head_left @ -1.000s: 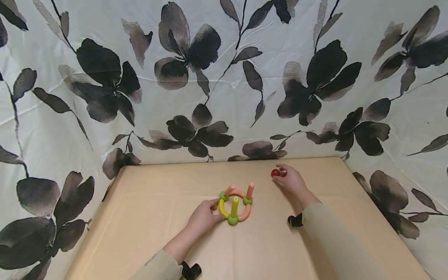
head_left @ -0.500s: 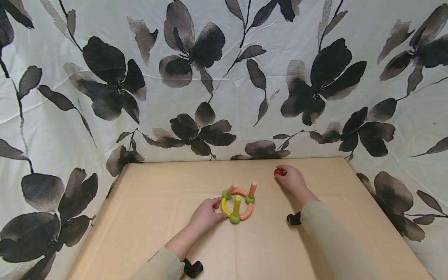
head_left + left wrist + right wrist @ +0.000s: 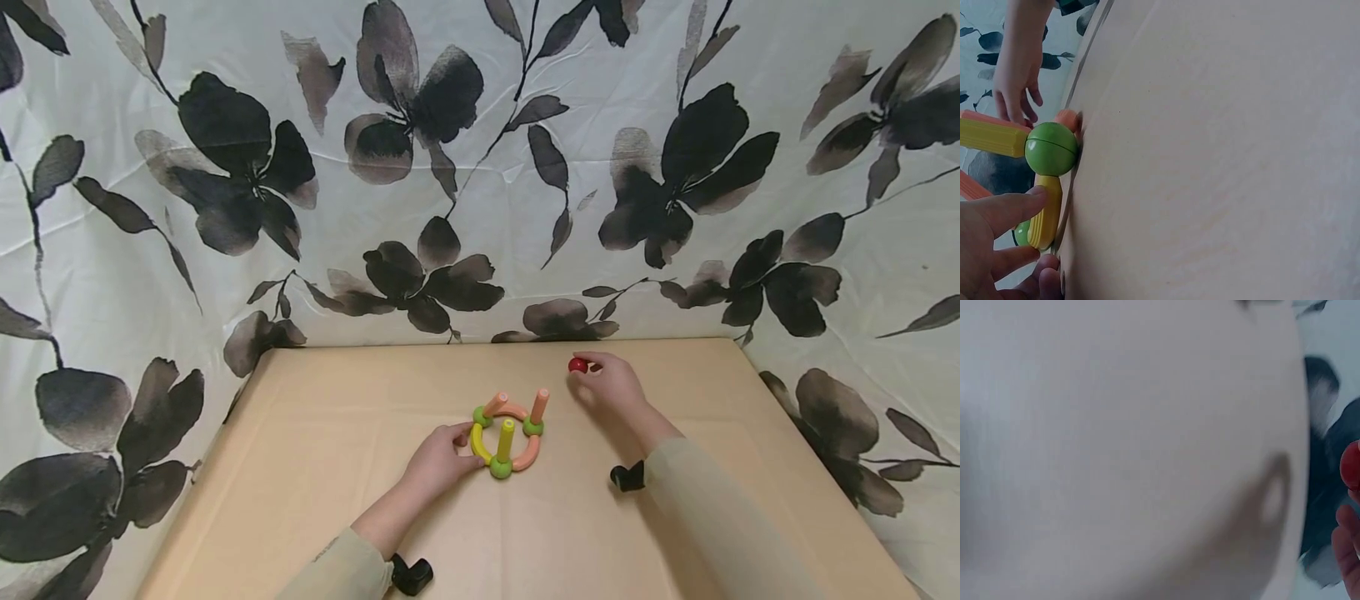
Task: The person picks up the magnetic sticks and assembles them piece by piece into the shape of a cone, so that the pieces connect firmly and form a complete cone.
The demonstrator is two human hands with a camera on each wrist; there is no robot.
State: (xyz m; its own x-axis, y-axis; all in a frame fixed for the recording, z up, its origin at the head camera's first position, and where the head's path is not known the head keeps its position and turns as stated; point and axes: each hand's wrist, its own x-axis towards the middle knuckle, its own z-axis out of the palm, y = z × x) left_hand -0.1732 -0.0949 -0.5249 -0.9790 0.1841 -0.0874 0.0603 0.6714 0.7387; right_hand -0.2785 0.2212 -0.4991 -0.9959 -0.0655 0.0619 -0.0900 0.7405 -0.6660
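Note:
A ring of curved rods joined by three green balls lies on the table, one upright rod on each ball. In the head view my left hand point(image 3: 438, 458) holds the ring's left side. Its thumb and a finger pinch the yellow curved rod point(image 3: 1049, 206), close to the near green ball point(image 3: 1052, 150) that bears the upright yellow rod point(image 3: 506, 437). Orange upright rods point(image 3: 539, 406) rise from the other two balls. Back and to the right, my right hand point(image 3: 615, 383) pinches a red ball point(image 3: 577, 365) above the table. Only part of that ball point(image 3: 1350, 466) shows in the right wrist view.
A tan table point(image 3: 360, 392) carries the ring. White cloth point(image 3: 525, 200) with dark flowers hangs behind and at both sides. A black wrist camera point(image 3: 411, 575) sits at my left cuff, another black camera point(image 3: 627, 476) at my right.
The right hand, with the red ball in it, has shifted slightly left. My left hand keeps its hold on the yellow curved rod, and the ring stays in place.

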